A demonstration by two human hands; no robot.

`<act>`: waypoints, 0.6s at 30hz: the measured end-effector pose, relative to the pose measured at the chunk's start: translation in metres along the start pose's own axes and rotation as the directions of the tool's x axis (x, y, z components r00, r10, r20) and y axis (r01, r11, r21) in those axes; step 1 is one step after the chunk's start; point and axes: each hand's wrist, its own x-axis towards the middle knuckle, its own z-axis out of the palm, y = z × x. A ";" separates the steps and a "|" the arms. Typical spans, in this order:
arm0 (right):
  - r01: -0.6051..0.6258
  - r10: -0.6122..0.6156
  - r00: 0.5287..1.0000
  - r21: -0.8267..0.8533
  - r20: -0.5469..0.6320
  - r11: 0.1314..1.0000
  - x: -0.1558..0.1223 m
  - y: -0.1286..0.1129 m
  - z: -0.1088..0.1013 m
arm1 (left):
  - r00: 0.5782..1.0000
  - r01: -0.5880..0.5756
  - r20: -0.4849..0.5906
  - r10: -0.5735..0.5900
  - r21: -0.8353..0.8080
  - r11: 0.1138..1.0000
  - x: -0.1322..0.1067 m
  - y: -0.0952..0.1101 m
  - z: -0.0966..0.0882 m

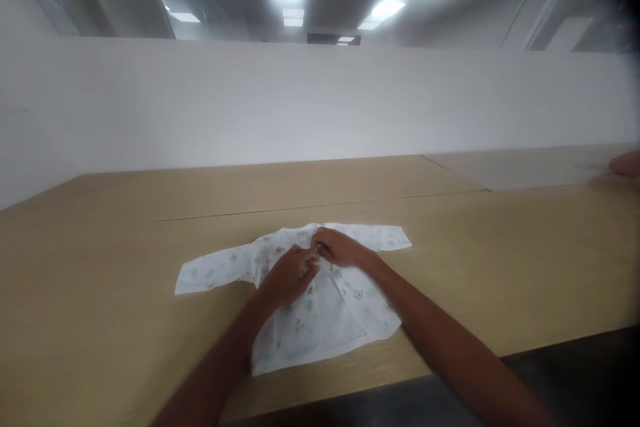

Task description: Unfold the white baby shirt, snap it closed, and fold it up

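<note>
A small white long-sleeved shirt (295, 330) with a faint animal and leaf print lies spread on the table, its sleeves stretched out to both sides. The front is parted below the neck, and plain white fabric shows between the two edges. My left hand (293, 273) and my right hand (337, 248) meet near the neckline. Both are closed, with thumbs and fingers pinching the shirt's front edges there. The exact spot between the fingertips is partly hidden by the fingers.
The light wooden table (110, 260) has a seam running across behind the shirt. A white wall (320, 107) rises at the back, with glass above it. At the far right edge another person's hand (625, 164) shows, near a pale panel (475, 163).
</note>
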 end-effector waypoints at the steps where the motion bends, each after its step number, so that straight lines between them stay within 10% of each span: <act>1: -0.005 0.006 0.999 0.028 -0.037 1.000 0.000 -0.001 -0.001 | 1.000 0.011 0.011 -0.010 -0.028 1.000 0.000 0.003 0.002; 8: -0.057 0.171 0.945 0.375 -0.279 0.925 0.008 -0.006 0.006 | 0.984 0.109 0.163 -0.070 -0.241 0.964 -0.002 0.015 0.006; 18: -0.100 0.213 0.906 0.305 -0.365 0.947 0.012 0.003 0.019 | 0.932 0.202 0.360 -0.036 -0.436 0.877 -0.010 0.050 0.006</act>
